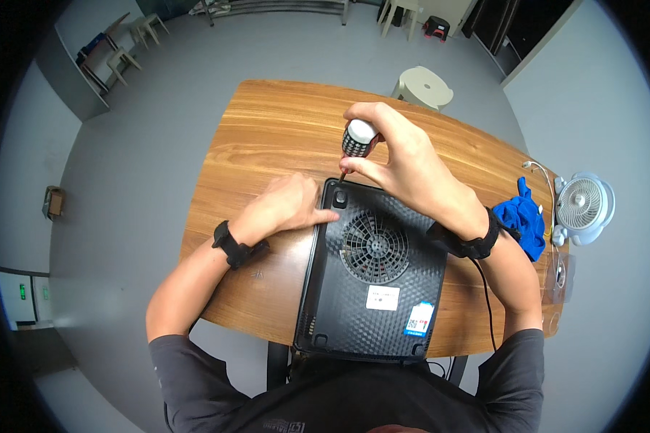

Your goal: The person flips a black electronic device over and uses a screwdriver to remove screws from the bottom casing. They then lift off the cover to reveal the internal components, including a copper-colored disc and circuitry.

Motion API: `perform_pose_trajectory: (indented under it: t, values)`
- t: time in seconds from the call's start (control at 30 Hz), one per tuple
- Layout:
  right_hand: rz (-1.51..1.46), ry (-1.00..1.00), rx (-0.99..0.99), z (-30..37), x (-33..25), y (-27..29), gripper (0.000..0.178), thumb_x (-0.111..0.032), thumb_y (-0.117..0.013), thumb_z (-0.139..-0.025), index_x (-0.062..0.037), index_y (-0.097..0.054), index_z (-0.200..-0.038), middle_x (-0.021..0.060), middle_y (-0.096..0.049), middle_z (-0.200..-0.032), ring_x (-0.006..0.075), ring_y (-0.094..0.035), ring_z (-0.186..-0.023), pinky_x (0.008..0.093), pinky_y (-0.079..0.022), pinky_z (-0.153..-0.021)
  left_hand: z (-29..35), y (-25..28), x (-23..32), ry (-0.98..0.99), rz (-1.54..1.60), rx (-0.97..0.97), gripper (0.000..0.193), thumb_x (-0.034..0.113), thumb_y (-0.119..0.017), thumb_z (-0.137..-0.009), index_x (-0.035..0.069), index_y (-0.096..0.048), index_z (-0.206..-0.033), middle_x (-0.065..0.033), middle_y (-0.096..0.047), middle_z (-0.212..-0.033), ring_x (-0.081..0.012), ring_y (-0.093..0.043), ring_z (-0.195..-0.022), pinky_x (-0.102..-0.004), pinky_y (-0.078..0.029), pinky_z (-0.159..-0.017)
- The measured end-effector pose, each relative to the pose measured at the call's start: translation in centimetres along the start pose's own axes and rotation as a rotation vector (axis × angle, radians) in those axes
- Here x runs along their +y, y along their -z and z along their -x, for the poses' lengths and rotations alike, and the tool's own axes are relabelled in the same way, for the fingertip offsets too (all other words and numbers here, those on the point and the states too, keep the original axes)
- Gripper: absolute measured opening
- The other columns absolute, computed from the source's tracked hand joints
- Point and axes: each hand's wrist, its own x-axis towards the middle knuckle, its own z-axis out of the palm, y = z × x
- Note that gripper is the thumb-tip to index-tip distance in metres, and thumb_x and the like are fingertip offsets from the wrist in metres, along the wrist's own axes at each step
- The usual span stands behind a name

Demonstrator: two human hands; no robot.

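Observation:
A black induction cooker (368, 303) lies upside down at the table's near edge, its round fan grille (375, 247) and rubber feet facing up. My right hand (412, 159) is closed around a screwdriver (357, 137) with a white-capped, checkered handle. The screwdriver stands nearly upright, its shaft reaching down to the cooker's far left corner; the tip's contact is too small to make out. At the left edge near that corner, my left hand (287, 203) grips the cooker, thumb on its underside and other fingers partly hidden. A few tiny screws (258, 274) lie on the wood.
The wooden table (267, 123) also carries a blue cloth (523, 220), a small light-blue fan (582, 203) and a clear plastic container (559, 278) along the right side. A black cord (488, 303) runs down beside the cooker. A pale stool (423, 88) stands beyond the far edge.

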Motion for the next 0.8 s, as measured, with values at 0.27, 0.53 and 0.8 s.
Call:
perform_pose_trajectory:
  t: [0.27,0.53,0.8]
  values:
    - [-0.012,-0.009,-0.086,-1.2,2.3,-2.1,0.053,-0.008,-0.079,-0.086,-0.0014,-0.051,-0.131,0.0167,-0.058,-0.109,0.0315,-0.066,-0.088,0.0424,-0.055,-0.078,-0.6,-1.1,-1.2,0.033,0.104,-0.076,0.065,0.065,-0.076,-0.082,0.002,-0.069,-0.068,-0.0213,-0.069,-0.069,-0.0398,-0.068,-0.072,-0.0503,-0.055,-0.072]
    - [-0.007,-0.007,-0.128,-1.5,2.5,-2.6,0.054,-0.009,-0.078,-0.087,-0.0019,-0.05,-0.133,0.0169,-0.058,-0.109,0.032,-0.065,-0.086,0.0429,-0.055,-0.076,-0.7,-1.3,-1.6,-0.004,0.124,-0.041,0.064,0.063,-0.078,-0.081,0.0,-0.07,-0.068,-0.022,-0.069,-0.069,-0.0399,-0.069,-0.074,-0.0504,-0.055,-0.073]
    - [0.027,-0.091,-0.138,-1.3,2.4,-2.5,0.059,-0.019,-0.085,-0.083,-0.0035,-0.056,-0.132,0.016,-0.065,-0.114,0.0351,-0.067,-0.106,0.0411,-0.054,-0.09,-0.7,-1.7,-1.8,-0.032,0.143,0.006,0.064,0.061,-0.078,-0.081,0.0,-0.068,-0.066,-0.0231,-0.067,-0.068,-0.0408,-0.068,-0.072,-0.0503,-0.054,-0.073]
